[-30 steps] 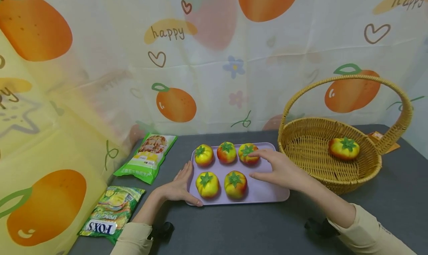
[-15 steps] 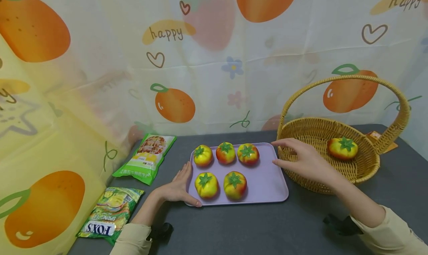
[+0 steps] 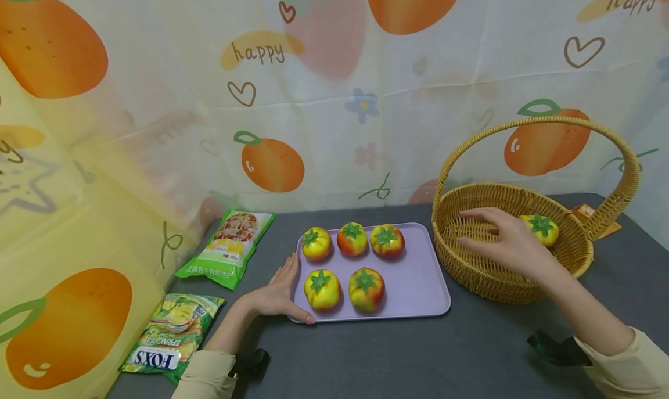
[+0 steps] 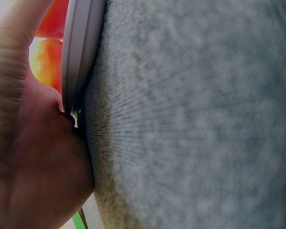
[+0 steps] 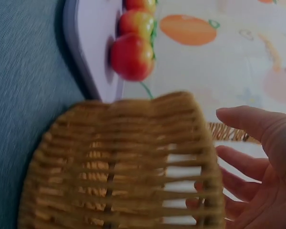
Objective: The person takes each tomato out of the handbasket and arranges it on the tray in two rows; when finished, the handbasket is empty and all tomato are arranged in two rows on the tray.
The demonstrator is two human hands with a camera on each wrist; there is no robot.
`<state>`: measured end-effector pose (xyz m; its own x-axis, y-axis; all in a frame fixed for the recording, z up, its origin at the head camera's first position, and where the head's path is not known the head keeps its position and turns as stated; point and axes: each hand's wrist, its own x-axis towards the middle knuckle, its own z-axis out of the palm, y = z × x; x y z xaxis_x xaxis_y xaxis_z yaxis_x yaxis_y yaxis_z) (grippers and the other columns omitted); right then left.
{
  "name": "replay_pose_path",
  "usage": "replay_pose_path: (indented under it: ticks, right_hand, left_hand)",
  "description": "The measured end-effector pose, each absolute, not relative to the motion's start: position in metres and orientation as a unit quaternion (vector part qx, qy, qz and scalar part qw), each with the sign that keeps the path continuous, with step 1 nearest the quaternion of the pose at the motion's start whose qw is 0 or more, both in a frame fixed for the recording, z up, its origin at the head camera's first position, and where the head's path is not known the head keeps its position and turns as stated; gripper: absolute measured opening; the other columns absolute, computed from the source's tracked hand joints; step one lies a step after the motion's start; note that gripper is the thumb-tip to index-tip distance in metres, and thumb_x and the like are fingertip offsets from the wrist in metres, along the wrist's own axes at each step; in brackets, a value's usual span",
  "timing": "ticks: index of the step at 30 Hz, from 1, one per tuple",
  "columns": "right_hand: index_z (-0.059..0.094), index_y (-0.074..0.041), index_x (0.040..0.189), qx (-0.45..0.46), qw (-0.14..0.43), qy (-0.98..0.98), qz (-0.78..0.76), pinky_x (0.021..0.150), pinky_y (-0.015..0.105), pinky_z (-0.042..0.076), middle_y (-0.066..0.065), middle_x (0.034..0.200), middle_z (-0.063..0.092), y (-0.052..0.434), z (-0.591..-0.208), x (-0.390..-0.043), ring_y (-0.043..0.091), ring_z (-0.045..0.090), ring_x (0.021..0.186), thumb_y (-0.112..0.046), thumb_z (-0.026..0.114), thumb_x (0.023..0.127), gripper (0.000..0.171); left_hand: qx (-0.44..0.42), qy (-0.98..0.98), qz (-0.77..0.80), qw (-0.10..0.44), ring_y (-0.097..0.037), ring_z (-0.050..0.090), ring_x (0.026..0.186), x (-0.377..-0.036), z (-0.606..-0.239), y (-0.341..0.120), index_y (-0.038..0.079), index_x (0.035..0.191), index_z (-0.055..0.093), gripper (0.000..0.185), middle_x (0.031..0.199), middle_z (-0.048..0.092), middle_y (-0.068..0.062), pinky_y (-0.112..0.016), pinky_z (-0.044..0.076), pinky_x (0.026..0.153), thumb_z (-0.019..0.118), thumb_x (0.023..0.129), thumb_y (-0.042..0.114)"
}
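A lilac tray (image 3: 415,286) holds several yellow-and-red, tomato-like fruits with green star-shaped tops, in two rows; one is the front fruit (image 3: 367,290). My left hand (image 3: 276,291) rests along the tray's left edge, its fingers fairly straight and the thumb at the near corner. Over the wicker basket (image 3: 486,286) on the right is my right hand (image 3: 509,245), thumb and fingers apart, with nothing between them. Behind it, partly hidden by the hand, a similar fruit (image 3: 543,229) lies in the basket. The right wrist view shows the woven basket side (image 5: 119,162) beside the fingers.
Two packets lie left of the tray: a green-and-white packet (image 3: 230,248) and a green FOX'S bag (image 3: 172,335). The basket's tall handle (image 3: 522,122) arches above it. An orange packet (image 3: 608,230) sits behind the basket. A fruit-print cloth (image 3: 324,143) hangs behind the dark table.
My right hand has moved from beside the back-right fruit on the tray, rightward to over the basket, carrying nothing. That fruit stays on the tray. My left hand keeps its place.
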<state>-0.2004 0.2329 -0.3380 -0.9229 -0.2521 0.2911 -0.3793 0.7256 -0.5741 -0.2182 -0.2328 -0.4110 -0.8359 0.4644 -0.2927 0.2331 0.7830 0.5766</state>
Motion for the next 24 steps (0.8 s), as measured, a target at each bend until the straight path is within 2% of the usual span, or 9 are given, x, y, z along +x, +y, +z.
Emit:
replay_pose_path:
  ticks: [5, 9, 12, 18, 24]
  right_hand:
    - [0.057, -0.002, 0.13, 0.156, 0.119, -0.931, 0.308, 0.09, 0.065, 0.038, 0.025, 0.13, 0.053, 0.248, -0.342, -0.203, 0.046, 0.046, 0.12, -0.031, 0.073, 0.088, 0.054]
    - [0.056, -0.001, 0.131, 0.139, 0.135, -0.938, 0.289, 0.08, 0.06, 0.041, 0.026, 0.128, 0.053, 0.261, -0.346, -0.206, 0.043, 0.05, 0.109, -0.029, 0.074, 0.088, 0.054]
    - [0.055, -0.002, 0.131, 0.124, 0.134, -0.942, 0.283, 0.077, 0.06, 0.04, 0.027, 0.129, 0.051, 0.269, -0.348, -0.208, 0.044, 0.05, 0.106, -0.029, 0.074, 0.088, 0.055]
    - [0.054, 0.002, 0.131, 0.107, 0.134, -0.945, 0.277, 0.088, 0.068, 0.032, 0.032, 0.133, 0.045, 0.282, -0.353, -0.214, 0.054, 0.039, 0.12, -0.027, 0.074, 0.087, 0.057]
    - [0.052, 0.01, 0.129, 0.105, 0.13, -0.956, 0.242, 0.09, 0.07, 0.031, 0.039, 0.131, 0.043, 0.294, -0.358, -0.221, 0.058, 0.037, 0.118, -0.024, 0.074, 0.086, 0.059]
  left_hand:
    - [0.19, 0.919, 0.271, 0.215, -0.034, -0.013, 0.147, -0.219, -0.412, -0.233, 0.001, 0.153, -0.012, 0.14, 0.159, -0.018, -0.021, -0.053, -0.002, 0.116, 0.081, 0.067, 0.059]
    - [0.19, 0.919, 0.269, 0.215, -0.034, -0.013, 0.146, -0.219, -0.412, -0.233, 0.001, 0.153, -0.012, 0.139, 0.159, -0.018, -0.021, -0.053, -0.002, 0.116, 0.081, 0.067, 0.059]
    - [0.19, 0.92, 0.268, 0.215, -0.034, -0.014, 0.146, -0.218, -0.411, -0.234, 0.0, 0.153, -0.012, 0.139, 0.159, -0.019, -0.021, -0.053, -0.001, 0.116, 0.08, 0.068, 0.06]
    - [0.189, 0.92, 0.27, 0.214, -0.035, -0.013, 0.146, -0.218, -0.412, -0.234, 0.001, 0.153, -0.012, 0.139, 0.159, -0.018, -0.021, -0.054, -0.001, 0.116, 0.08, 0.067, 0.06]
    - [0.187, 0.92, 0.27, 0.216, -0.035, -0.012, 0.147, -0.219, -0.413, -0.234, 0.001, 0.153, -0.012, 0.139, 0.159, -0.018, -0.021, -0.054, -0.001, 0.116, 0.08, 0.067, 0.06]
